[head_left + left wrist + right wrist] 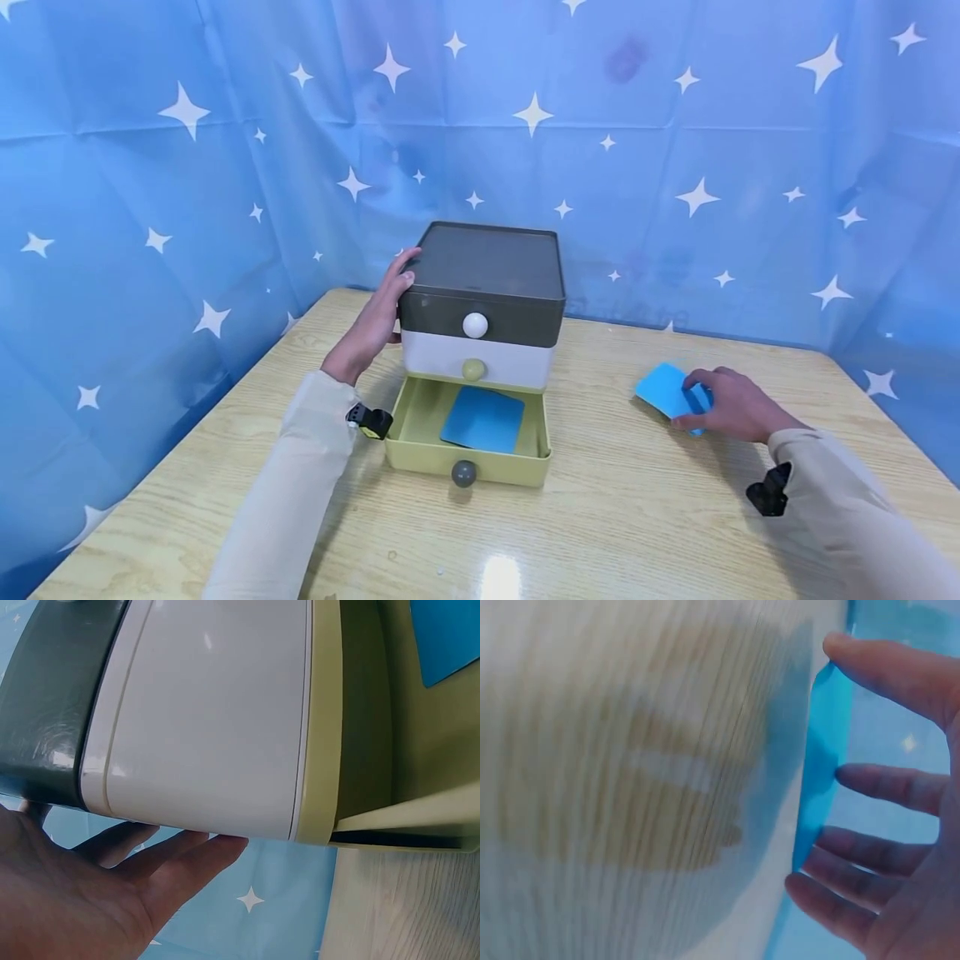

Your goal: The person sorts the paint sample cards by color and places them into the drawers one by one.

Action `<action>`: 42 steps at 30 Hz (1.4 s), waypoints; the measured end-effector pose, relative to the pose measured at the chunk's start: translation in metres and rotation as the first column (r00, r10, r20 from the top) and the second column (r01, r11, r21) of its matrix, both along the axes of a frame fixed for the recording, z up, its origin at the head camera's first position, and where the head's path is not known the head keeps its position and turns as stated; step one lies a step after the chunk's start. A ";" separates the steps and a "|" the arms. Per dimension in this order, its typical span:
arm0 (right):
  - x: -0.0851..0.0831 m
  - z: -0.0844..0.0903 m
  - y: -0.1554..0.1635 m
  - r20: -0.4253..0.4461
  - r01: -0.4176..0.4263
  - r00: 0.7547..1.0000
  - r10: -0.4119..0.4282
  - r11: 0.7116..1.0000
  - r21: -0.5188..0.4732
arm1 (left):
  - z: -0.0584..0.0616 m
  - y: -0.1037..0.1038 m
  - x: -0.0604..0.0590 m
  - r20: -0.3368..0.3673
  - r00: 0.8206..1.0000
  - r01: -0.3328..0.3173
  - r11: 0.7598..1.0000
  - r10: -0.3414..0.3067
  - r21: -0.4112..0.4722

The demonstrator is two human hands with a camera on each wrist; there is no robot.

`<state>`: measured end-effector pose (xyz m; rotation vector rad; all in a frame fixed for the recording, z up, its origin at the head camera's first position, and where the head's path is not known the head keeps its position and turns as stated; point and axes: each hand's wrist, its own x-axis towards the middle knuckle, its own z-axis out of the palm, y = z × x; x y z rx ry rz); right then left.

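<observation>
Right now my right hand (731, 406) is holding a blue card (670, 390) out on the right side of the wooden table (622, 517), well apart from the drawer unit; from the head view the fingers curl over the card's near edge, and the right wrist view, though blurred, shows the thumb (885, 664) on one side of the card (821, 761) and the other fingers on the opposite side, so the card is pinched between them. My left hand (375, 321) rests against the left side of the small drawer unit (480, 304), fingers fairly straight and laid flat on the dark grey top section, the fingertips up by its top edge. From the left wrist view the palm (71, 896) and fingers spread along the unit's side wall, where the grey part meets the white one (202, 712). Moving outward, the unit has three tiers: a dark grey top drawer with a white knob (475, 325), a white middle drawer with a pale green knob (473, 369), and a yellow-green bottom drawer (420, 454) that stands pulled out toward me. A second blue card (482, 419) lies flat inside that open drawer, and a grey knob (463, 473) sits on its front. Behind the table hangs a blue cloth with white stars (675, 150).
</observation>
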<state>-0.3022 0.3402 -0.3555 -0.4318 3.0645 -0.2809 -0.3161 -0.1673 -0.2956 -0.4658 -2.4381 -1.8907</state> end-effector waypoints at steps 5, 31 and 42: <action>0.017 0.009 -0.026 -0.027 -0.080 0.996 0.079 0.997 -0.017 | 0.000 0.002 -0.001 -0.002 1.000 -0.004 1.000 0.004 -0.004; 0.075 0.063 -0.133 0.069 -0.436 0.891 0.449 0.888 -0.142 | 0.001 0.002 0.000 -0.011 1.000 -0.010 1.000 0.011 0.008; 0.070 0.053 -0.170 0.052 -0.515 0.847 0.529 0.841 -0.168 | 0.000 0.001 0.000 -0.009 1.000 -0.012 1.000 0.012 0.008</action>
